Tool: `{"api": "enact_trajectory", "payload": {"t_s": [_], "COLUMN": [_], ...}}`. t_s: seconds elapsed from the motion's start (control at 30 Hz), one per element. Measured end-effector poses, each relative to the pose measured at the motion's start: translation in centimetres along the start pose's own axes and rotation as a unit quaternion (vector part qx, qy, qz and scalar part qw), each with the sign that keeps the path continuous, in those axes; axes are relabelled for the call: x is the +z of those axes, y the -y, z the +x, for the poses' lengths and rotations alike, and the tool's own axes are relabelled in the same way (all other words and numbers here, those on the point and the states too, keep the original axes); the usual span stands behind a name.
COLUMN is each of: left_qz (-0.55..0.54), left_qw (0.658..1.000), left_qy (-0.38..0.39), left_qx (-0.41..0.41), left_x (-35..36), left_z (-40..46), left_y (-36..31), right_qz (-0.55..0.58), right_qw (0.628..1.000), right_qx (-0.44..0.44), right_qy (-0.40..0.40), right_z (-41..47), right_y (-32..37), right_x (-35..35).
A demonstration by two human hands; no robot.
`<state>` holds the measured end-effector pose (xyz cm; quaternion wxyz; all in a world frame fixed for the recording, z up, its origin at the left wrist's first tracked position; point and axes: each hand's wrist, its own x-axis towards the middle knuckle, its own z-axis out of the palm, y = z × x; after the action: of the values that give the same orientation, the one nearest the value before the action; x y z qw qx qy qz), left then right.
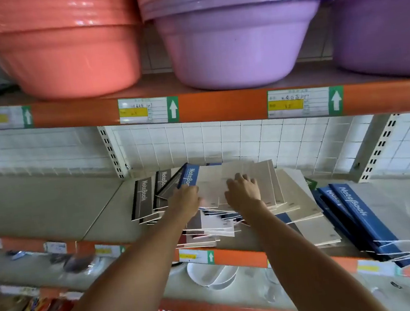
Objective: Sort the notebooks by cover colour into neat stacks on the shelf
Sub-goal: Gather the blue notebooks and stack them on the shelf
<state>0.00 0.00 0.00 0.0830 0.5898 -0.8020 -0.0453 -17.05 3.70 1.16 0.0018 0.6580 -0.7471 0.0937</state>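
Note:
A loose heap of notebooks (288,197) lies fanned out on the grey shelf (53,207), mostly beige covers facing up. Black-spined notebooks (144,201) lie at the heap's left. A blue-spined notebook (189,177) sticks up at the back. Several blue notebooks (355,216) lie at the right, overhanging the shelf edge. My left hand (186,202) is on the left side of the heap, its fingers hidden among the covers. My right hand (243,189) rests flat on the beige covers with fingers spread.
An orange shelf rail (233,255) with price tags runs along the front. Above, a coral basin (74,55) and purple basins (238,41) stand on the upper shelf. White bowls (210,275) and packaged goods sit on lower shelves. A wire grid backs the shelf.

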Motion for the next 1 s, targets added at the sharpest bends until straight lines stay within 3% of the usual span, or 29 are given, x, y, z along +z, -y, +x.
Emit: {"api": "enact_trajectory", "payload": {"t_s": [0.1, 0.23, 0.4, 0.57, 0.73, 1.0], "left_qz": [0.007, -0.007, 0.013, -0.057, -0.083, -0.271], "left_qw": [0.998, 0.989, 0.988, 0.984, 0.989, 0.961], "left_qy": [0.008, 0.046, -0.050, -0.058, -0.028, -0.014], "left_qx": [-0.059, -0.138, -0.149, -0.161, -0.117, -0.046], "left_x": [0.6, 0.4, 1.3, 0.9, 0.3, -1.7], "left_z": [0.3, 0.9, 1.8, 1.8, 1.5, 0.8], "left_y": [0.3, -0.4, 0.2, 0.0, 0.2, 1.7], "right_qz": [0.030, 0.031, 0.072, 0.116, 0.167, 0.300], "right_qw": [0.995, 0.987, 0.970, 0.959, 0.954, 0.926], "right_qx": [0.097, 0.155, 0.223, 0.249, 0.243, 0.218], "right_qy": [-0.015, 0.036, 0.066, 0.076, 0.058, 0.071], "right_z": [-0.2, 0.4, 1.5, 2.1, 1.8, 0.9], "right_y": [0.0, 0.7, 0.6, -0.5, -1.6, -2.6], "right_x": [0.5, 0.0, -0.7, -0.8, -0.9, -3.2]}}
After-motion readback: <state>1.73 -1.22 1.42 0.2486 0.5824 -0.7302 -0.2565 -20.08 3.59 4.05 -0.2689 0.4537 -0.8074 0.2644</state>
